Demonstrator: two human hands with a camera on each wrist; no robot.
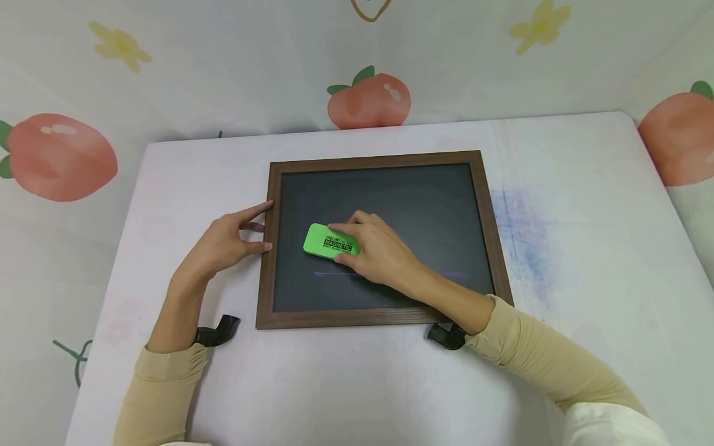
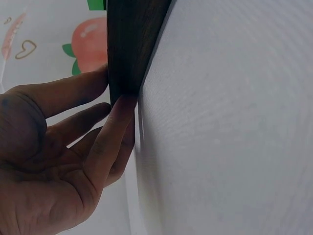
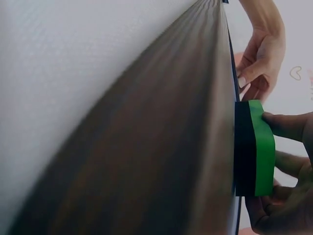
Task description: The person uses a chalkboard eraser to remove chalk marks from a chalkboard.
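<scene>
Head view: one rectangular chalkboard (image 1: 390, 204) with a brown wood-grain frame lies flat on the white cloth-covered table (image 1: 586, 279). One green eraser (image 1: 329, 241), rounded and lettered "MAGNETIC", sits on the dark slate, gripped by the right hand (image 1: 379, 251). The left hand (image 1: 225, 241), fingers straight, touches the frame's left edge.

Left wrist view: straight fingertips (image 2: 120, 110) press the frame.

Right wrist view: the eraser's black felt (image 3: 243, 147) lies flat against the board, with the fingers curled round the green back.

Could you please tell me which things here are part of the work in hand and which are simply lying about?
In the work:
- green eraser, gripped by the right hand
- framed chalkboard, with a purple line on it, its left edge steadied by the left hand

Lying about:
- white table cover with a blue smudge
- peach-print backdrop
</scene>
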